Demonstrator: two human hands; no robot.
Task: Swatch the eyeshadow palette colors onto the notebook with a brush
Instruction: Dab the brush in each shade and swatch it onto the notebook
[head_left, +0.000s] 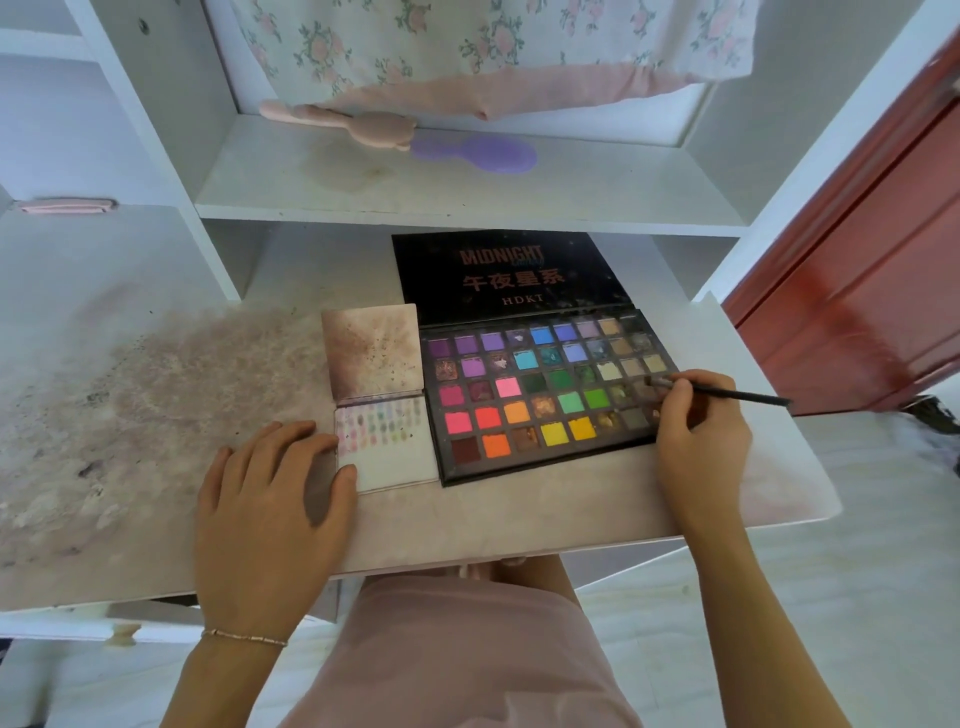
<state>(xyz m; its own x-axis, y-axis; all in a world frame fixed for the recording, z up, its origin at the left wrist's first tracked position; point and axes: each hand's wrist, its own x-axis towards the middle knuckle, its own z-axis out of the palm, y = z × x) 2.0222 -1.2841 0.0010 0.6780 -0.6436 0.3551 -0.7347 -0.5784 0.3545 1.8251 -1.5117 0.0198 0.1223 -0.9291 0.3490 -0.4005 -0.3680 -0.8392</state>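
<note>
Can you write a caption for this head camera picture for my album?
Right hand dips a brush into the eyeshadow palette while the left hand steadies the notebook.

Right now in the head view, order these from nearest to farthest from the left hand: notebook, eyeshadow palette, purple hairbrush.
1. notebook: its edge touched by the left hand.
2. eyeshadow palette: right of the notebook.
3. purple hairbrush: up on the shelf behind.

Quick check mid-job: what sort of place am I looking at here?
Probably a bedroom dressing table at home. A white desk stands under a shelf holding a purple hairbrush, with floral fabric hanging above. The right hand works a brush over an eyeshadow palette.
</note>
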